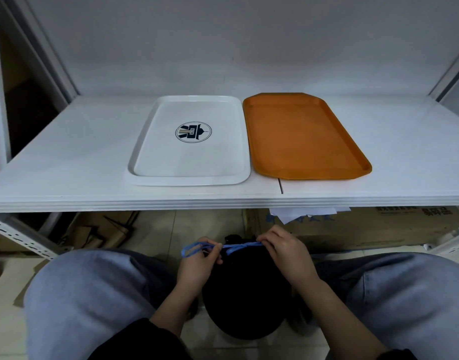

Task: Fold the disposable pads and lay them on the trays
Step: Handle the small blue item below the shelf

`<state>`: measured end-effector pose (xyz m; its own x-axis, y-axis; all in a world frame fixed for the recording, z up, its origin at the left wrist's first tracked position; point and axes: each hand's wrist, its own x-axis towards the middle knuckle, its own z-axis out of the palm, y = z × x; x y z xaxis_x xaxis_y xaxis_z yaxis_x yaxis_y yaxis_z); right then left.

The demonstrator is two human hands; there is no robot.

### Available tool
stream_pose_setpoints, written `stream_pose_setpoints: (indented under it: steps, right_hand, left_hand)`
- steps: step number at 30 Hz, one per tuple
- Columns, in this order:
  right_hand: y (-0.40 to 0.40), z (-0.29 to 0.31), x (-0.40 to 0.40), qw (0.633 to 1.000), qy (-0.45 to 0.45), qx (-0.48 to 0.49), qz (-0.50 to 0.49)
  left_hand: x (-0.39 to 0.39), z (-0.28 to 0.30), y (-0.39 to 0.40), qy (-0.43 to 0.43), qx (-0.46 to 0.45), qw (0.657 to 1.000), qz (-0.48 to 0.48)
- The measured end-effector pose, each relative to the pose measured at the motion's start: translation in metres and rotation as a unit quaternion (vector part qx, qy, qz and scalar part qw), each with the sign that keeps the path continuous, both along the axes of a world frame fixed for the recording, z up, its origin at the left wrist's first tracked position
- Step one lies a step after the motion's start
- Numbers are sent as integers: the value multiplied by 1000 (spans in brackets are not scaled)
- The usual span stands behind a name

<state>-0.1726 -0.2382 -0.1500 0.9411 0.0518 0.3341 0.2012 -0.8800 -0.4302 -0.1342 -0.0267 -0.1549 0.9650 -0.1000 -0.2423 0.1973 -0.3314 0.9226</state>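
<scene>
A white tray (pixel 145 141) with a round dark logo lies on the white shelf beside an orange tray (pixel 306 141); both hold nothing. Below the shelf edge, between my knees, sits a black bag (pixel 246 294). A blue drawstring (pixel 236 246) runs across its top. My left hand (pixel 197 263) pinches the string's looped left end. My right hand (pixel 288 255) pinches the string at its right end, above the bag's mouth. No disposable pad is in view.
The white shelf (pixel 67 165) has bare surface left and right of the trays, with metal uprights at both sides. Cardboard boxes (pixel 379 224) and scraps lie on the tiled floor under it. My knees in grey trousers flank the bag.
</scene>
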Motion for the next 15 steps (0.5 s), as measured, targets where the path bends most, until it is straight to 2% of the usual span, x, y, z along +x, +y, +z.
stream_pose_setpoints:
  steps: [10,15]
  right_hand:
    - [-1,-4,-3,999,-1,-39,-32]
    - [-3,-5,-4,998,39,-3,-51]
  left_hand:
    - [1,-2,5,9,7,1000,18]
    - [-1,0,0,29,-31,999,-5]
